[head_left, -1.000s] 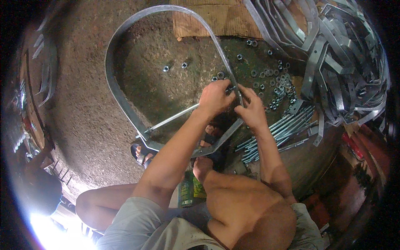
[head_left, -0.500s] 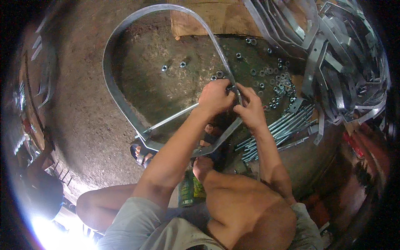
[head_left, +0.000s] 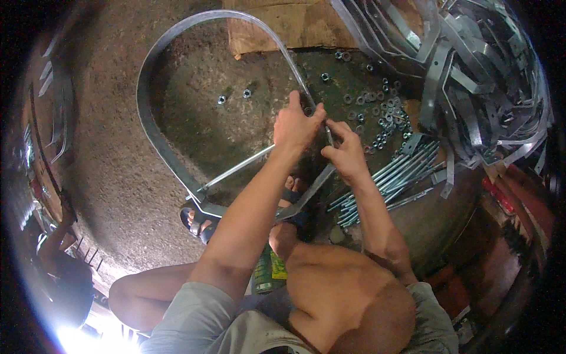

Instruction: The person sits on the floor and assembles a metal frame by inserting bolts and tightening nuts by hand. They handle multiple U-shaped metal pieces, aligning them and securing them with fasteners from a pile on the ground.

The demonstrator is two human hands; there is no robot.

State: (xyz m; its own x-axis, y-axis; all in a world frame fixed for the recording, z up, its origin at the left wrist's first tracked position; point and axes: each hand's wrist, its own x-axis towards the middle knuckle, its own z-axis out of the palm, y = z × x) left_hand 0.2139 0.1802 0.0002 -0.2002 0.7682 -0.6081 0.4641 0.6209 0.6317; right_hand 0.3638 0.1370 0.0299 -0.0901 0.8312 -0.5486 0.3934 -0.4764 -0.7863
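Observation:
A large grey flat-metal strap [head_left: 145,97] is bent into a loop, rounded at the far end and angled close to my feet. A threaded rod [head_left: 239,167] crosses the loop from its lower left corner and runs under my left hand. My left hand [head_left: 293,131] is at the strap's right side, one finger pointing up and others bent against the strap; what they grip is hidden. My right hand [head_left: 346,153] pinches the strap just beside it, thumb and fingers on either side.
Loose nuts [head_left: 247,94] and washers lie inside and right of the loop. Several threaded rods [head_left: 386,180] are bundled by my right forearm. A heap of bent metal straps [head_left: 471,88] fills the far right. Cardboard [head_left: 283,26] lies at the far side. A person [head_left: 59,259] is at the left.
The left hand's fingers have shifted, one now stretched upward along the strap. Both hands stay at the strap's right side. The whole scene has slid slightly left in view.

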